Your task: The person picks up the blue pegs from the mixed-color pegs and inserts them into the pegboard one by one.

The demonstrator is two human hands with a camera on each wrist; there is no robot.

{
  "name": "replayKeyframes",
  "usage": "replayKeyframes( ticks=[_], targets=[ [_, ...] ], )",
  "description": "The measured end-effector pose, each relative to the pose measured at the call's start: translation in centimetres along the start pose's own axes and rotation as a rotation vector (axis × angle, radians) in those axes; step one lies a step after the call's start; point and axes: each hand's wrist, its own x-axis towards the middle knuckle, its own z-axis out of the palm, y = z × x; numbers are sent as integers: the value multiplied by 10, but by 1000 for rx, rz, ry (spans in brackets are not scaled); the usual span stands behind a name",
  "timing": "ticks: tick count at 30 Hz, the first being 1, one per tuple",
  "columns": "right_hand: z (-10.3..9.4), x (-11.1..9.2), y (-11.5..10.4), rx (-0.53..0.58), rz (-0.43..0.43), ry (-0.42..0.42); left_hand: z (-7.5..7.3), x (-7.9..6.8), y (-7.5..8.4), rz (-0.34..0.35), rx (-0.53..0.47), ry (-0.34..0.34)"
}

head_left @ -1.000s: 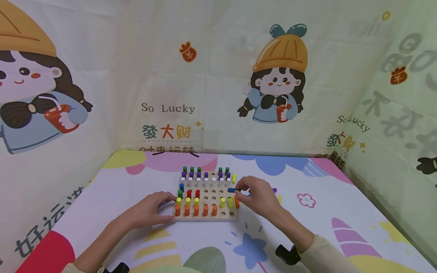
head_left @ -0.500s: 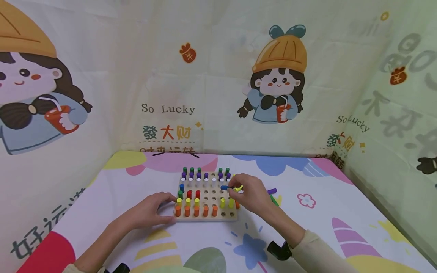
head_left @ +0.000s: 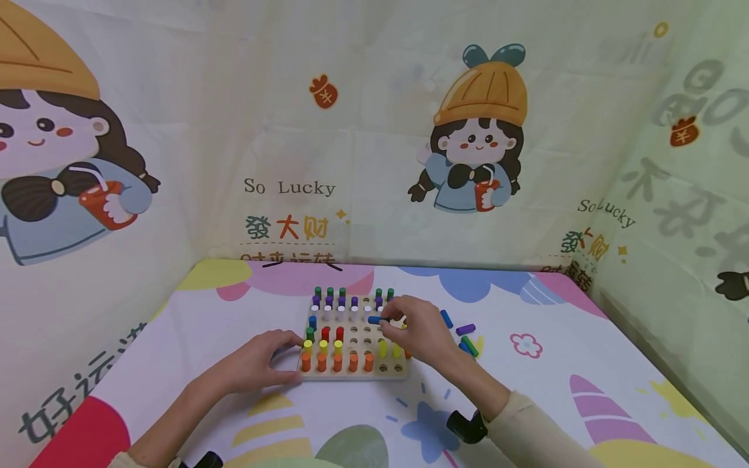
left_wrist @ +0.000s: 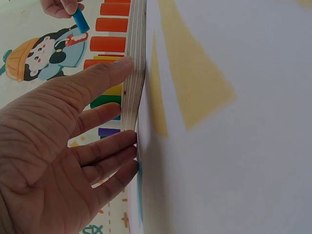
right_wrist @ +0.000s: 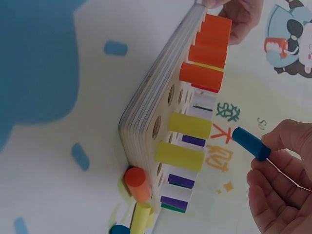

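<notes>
A wooden peg board (head_left: 357, 376) lies on the table, with upright coloured pegs in rows: orange at the front, then yellow, red, white, purple and green farther back. One blue peg (head_left: 313, 322) stands at its left side, and several holes in the middle have no peg. My left hand (head_left: 257, 357) touches the board's left edge with thumb and extended fingers spread. Between thumb and fingertips my right hand (head_left: 418, 328) pinches another blue peg (head_left: 375, 320), tilted nearly flat above the right half of the board. The right wrist view shows this blue peg (right_wrist: 251, 144) raised clear of the pegs.
Right of the board lie loose pegs, among them a purple peg (head_left: 465, 329), a green peg (head_left: 469, 346) and a blue peg (head_left: 446, 318). Close against the board's right side are an orange peg (right_wrist: 138, 185) and a yellow peg (right_wrist: 141, 218). A printed cloth wall (head_left: 380, 227) rises behind the table.
My right hand has moved left with the blue peg, from the board's right edge to over its holes, uncovering loose pegs on the right. The left hand stays at the board's edge.
</notes>
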Motion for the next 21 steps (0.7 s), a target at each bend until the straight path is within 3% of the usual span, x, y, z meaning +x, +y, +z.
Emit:
replayKeyframes(
  ticks=[21],
  targets=[
    [13,13,-18,50,-11,-29,1,2,-1,-19,-1,-7]
  ],
)
